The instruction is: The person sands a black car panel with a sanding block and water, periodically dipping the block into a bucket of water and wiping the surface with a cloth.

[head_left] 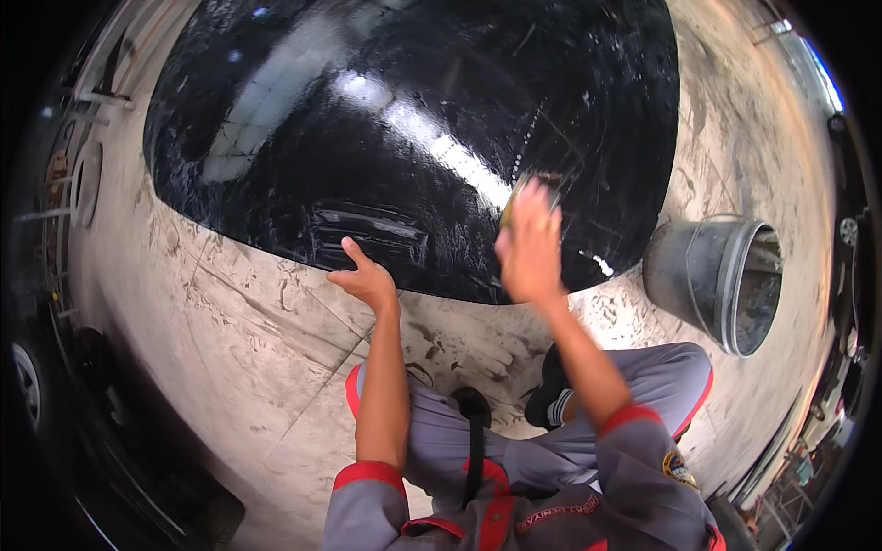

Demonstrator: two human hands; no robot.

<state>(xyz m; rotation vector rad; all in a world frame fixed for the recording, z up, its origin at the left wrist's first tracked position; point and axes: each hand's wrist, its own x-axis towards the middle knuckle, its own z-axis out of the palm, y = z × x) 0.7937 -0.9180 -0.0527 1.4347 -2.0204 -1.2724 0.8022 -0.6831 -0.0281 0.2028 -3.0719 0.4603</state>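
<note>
A large, glossy black car hood [303, 147] lies in front of me, with pale smears and wet streaks on its surface. My right hand [533, 243], slightly blurred, presses a flat pad [508, 213] with a yellowish edge against the hood's near right part. The palm and fingers cover most of that pad, so its exact kind is unclear. At the near edge, beside a recessed slot in the panel, is my left hand [369, 280]. Its thumb and a finger are spread apart, nothing shows between them, and the remaining fingers are hidden.
A grey bucket [694, 275] with a wire handle tilts toward the right, beside the hood's corner. Smudged tiled floor [248, 340] surrounds the panel. A dark car wheel [28, 386] stands at far left. My bent legs [661, 376] lie close to the near edge.
</note>
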